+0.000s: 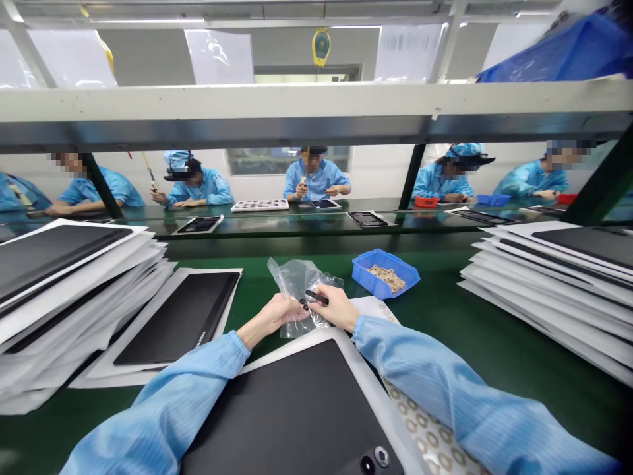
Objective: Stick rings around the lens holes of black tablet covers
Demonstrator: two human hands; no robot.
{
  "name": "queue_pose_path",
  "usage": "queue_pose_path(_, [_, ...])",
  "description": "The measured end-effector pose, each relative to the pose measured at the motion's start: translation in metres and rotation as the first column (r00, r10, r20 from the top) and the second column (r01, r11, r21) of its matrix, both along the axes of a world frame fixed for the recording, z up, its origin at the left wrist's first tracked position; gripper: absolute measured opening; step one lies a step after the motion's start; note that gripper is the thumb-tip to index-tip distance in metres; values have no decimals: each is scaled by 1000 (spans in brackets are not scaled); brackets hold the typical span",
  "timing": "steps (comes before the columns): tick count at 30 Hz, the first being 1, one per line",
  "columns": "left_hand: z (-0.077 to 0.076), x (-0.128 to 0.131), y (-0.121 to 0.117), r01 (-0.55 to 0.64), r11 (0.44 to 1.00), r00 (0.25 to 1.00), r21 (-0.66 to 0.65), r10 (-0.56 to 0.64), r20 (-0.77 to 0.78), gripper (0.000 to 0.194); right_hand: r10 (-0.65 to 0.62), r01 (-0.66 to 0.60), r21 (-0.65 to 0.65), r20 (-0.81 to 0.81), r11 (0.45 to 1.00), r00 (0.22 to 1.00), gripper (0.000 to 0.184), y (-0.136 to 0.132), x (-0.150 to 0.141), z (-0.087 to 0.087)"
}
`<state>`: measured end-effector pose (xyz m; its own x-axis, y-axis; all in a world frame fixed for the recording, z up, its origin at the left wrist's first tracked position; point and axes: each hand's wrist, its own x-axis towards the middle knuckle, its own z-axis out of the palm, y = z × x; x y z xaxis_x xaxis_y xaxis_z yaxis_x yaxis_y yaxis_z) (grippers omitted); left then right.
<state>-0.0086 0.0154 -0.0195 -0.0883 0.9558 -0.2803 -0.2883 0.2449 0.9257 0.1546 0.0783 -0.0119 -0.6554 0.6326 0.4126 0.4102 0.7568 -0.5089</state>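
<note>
My left hand (281, 315) is closed on the edge of a clear plastic bag (299, 277). A few small black round parts (304, 305) show at the bag by its fingertips. In my right hand (337, 307) is a dark, slim tool that looks like tweezers (316, 297), its end pointing left over the bag. Below both hands lies a black tablet back cover (291, 409) with camera rings at its lower right, on a white sheet (356, 356). Partly under my right sleeve is a sheet of ring-shaped stickers (425, 429).
A blue bin (378, 290) of small tan pieces stands beyond my right hand. Stacked covers with white sheets rise at left (74, 297) and right (554, 277). Another black cover (178, 320) lies left. A shelf beam (316, 115) crosses overhead; several people in blue work opposite.
</note>
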Motion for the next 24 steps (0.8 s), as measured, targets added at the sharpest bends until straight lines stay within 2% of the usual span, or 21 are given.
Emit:
queue_pose_path(2, [0,2,0,-6,1000,999,-5,6,-33,30,41,-42,51,25,998,999,5,-3,-1,-3])
queue_pose_path(5, [-2,3,1,-23,1000,997,-3,23,-73,30,90,-97,95,77,991,993,17,-6,0,-6])
queue_pose_path(8, [-3,4,1,-32,999,995,0,32,-91,31,96,-108,106,110,989,989,19,-8,-1,-8])
queue_pose_path(17, [0,8,1,-27,1000,991,-9,26,-134,30,9,-16,75,92,997,996,13,-8,-8,-10])
queue_pose_path(24, [2,11,-2,21,1000,970,-8,-22,-243,29,-46,49,-39,72,998,996,9,-9,-10,-13])
